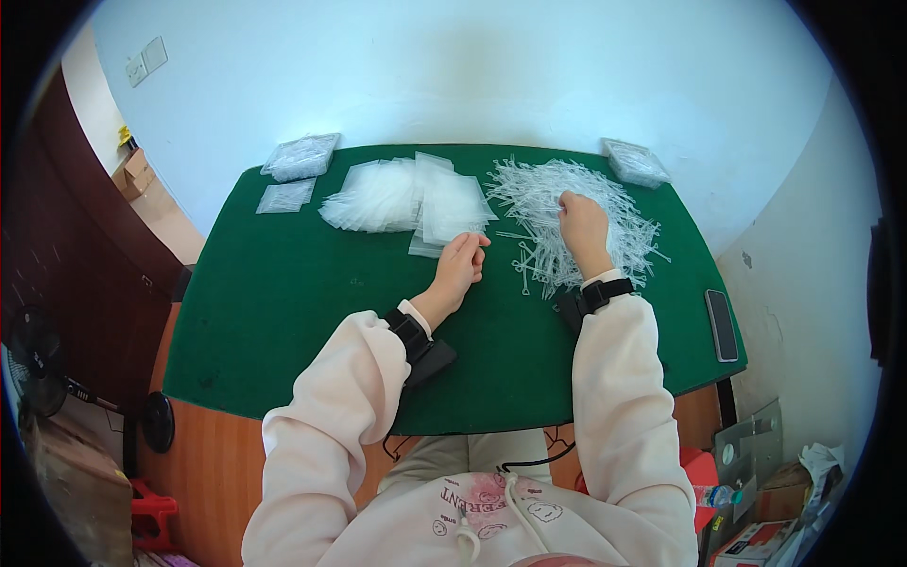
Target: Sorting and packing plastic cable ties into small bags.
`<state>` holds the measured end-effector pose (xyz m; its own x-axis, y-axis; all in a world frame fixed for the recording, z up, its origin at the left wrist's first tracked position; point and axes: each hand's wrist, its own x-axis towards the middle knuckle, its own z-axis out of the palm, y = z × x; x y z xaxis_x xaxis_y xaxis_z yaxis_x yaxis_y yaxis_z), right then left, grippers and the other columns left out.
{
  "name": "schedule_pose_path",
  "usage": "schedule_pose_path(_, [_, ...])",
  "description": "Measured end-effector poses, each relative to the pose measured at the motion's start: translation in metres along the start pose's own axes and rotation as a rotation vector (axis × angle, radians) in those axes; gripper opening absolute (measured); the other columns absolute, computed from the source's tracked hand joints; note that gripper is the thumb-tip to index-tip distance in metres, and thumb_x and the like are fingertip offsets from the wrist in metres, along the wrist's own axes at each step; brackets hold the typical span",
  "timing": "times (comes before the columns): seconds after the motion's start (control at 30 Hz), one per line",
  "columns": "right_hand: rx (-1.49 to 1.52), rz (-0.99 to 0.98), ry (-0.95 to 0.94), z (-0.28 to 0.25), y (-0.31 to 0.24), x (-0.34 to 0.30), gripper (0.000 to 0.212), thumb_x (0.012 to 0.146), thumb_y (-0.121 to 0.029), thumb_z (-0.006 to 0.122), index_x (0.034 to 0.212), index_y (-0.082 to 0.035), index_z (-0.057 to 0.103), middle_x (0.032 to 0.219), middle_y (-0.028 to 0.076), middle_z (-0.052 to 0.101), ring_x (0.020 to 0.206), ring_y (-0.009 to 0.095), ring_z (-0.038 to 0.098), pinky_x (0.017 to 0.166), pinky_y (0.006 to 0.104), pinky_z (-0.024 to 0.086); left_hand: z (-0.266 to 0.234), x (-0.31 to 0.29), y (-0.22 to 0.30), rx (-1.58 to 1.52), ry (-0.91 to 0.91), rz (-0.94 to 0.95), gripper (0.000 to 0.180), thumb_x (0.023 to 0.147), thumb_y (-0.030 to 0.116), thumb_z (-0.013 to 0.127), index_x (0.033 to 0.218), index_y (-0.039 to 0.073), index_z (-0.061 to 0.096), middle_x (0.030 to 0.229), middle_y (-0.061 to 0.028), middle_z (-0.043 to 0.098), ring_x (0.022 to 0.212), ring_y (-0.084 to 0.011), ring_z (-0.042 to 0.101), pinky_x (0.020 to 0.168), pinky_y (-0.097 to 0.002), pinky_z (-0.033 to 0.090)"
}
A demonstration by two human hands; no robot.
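Note:
My left hand [460, 268] is closed, its fingers curled in front of a stack of clear zip bags [452, 210]. Whatever it may hold is too small or too see-through to make out. My right hand [583, 227] reaches over a loose heap of thin clear plastic sticks with ring-shaped ends [543, 184]. Its fingers are drawn together above the heap, and what lies between them is hidden. Left of the stack, more clear bags [368, 198] lie fanned out in an overlapping pile.
The table has a green cloth top [274, 312]. Filled clear packs stand at its back left [304, 157] and back right [635, 163]. A flat clear bag [285, 196] lies at the left. A phone [721, 326] rests near the right edge. A white wall borders the back.

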<state>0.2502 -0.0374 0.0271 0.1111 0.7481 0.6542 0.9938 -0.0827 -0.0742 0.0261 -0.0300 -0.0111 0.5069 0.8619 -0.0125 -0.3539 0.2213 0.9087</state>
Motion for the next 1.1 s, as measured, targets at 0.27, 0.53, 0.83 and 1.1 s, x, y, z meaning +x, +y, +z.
schedule_pose_path(0.27, [0.299,0.032,0.086,-0.030,-0.021,0.010,0.011,0.070,-0.006,0.062,0.080,-0.006,0.059,0.073,0.011,0.062,0.065,0.023,0.060,0.057,0.0316,0.047,-0.001,0.000,0.001,-0.036,-0.011,0.009,0.021,0.092,0.022,0.037,0.090,0.006,0.050,0.064,0.0039,0.037,0.051,-0.0040,0.028,0.044,-0.0183,0.024])
schedule_pose_path(0.53, [1.035,0.039,-0.248,-0.063,-0.053,0.012,0.010,0.076,0.000,0.060,0.085,0.000,0.058,0.075,0.004,0.060,0.067,0.008,0.057,0.060,0.0201,0.046,-0.010,0.007,0.008,-0.001,0.040,0.158,0.022,0.092,0.023,0.038,0.092,0.005,0.049,0.070,0.0008,0.045,0.058,-0.0074,0.041,0.052,-0.0200,0.035])
schedule_pose_path(0.83, [1.134,0.036,-0.271,-0.077,-0.076,0.002,0.009,0.073,-0.002,0.062,0.081,-0.001,0.060,0.071,0.005,0.062,0.063,0.009,0.057,0.060,0.0219,0.046,0.027,-0.019,0.035,-0.013,-0.119,-0.017,0.023,0.093,0.024,0.036,0.095,0.005,0.049,0.084,-0.0068,0.057,0.076,-0.0157,0.057,0.067,-0.0266,0.046])
schedule_pose_path(1.1, [0.986,0.026,-0.192,-0.076,-0.080,-0.001,0.010,0.073,-0.002,0.062,0.082,0.001,0.061,0.071,0.008,0.064,0.064,0.012,0.060,0.059,0.0235,0.048,0.033,-0.027,0.036,-0.044,-0.294,-0.036,0.026,0.094,0.026,0.034,0.099,0.004,0.047,0.082,-0.0063,0.056,0.070,-0.0136,0.056,0.065,-0.0261,0.047])
